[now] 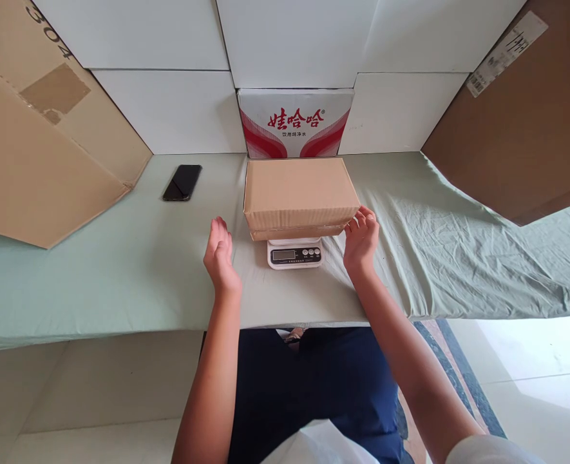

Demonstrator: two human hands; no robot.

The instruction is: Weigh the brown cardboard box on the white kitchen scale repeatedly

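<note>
dark blue trousers and two bare forearms are filling the bottom of the view, nearest the camera. both arms are reaching up over the edge of a pale green cloth-covered table. the left hand is hovering open, fingers straight and held together, palm turned inward, a little apart from the left end of a plain brown cardboard box. the right hand is open too, fingers loosely curled, fingertips touching or just beside the box's lower right corner; which of the two cannot be told. neither hand is gripping anything. the box is lying flat on a small white digital kitchen scale, covering all but its display strip, at the middle of the table. behind the box, a white carton with red chinese lettering is standing against white wall panels. a black smartphone is lying on the cloth to the left, near a large leaning sheet of brown cardboard.
</note>
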